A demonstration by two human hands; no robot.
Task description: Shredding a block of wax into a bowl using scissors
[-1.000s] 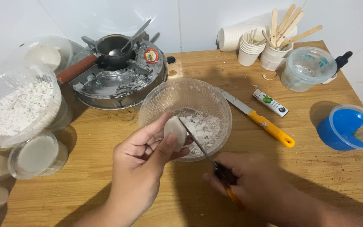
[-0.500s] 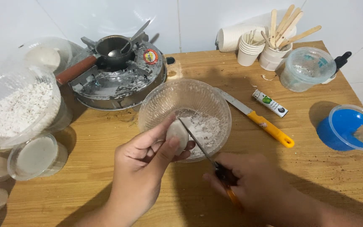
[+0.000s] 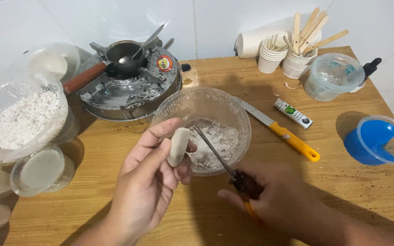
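Observation:
My left hand point(image 3: 149, 180) holds a small whitish waxy stick point(image 3: 178, 146) upright over the near rim of a clear glass bowl point(image 3: 206, 102). White shavings point(image 3: 217, 143) lie in the bottom of the bowl. My right hand point(image 3: 279, 200) grips the dark and orange handle of a thin knife point(image 3: 213, 148). Its blade slants up and to the left, and the tip is next to the stick over the bowl.
A small stove point(image 3: 128, 86) with a dark pot point(image 3: 124, 54) and spoon stands at the back left. A container of white flakes point(image 3: 19, 118) sits left. A yellow-handled knife point(image 3: 281, 130), small tube point(image 3: 293, 114), clear lidded tub point(image 3: 334, 75), blue tub point(image 3: 375, 141), cups and wooden sticks point(image 3: 304, 38) lie right.
My left hand has turned the whitish stick more upright and pulled it slightly toward the bowl's near rim. The knife tip has stayed beside it.

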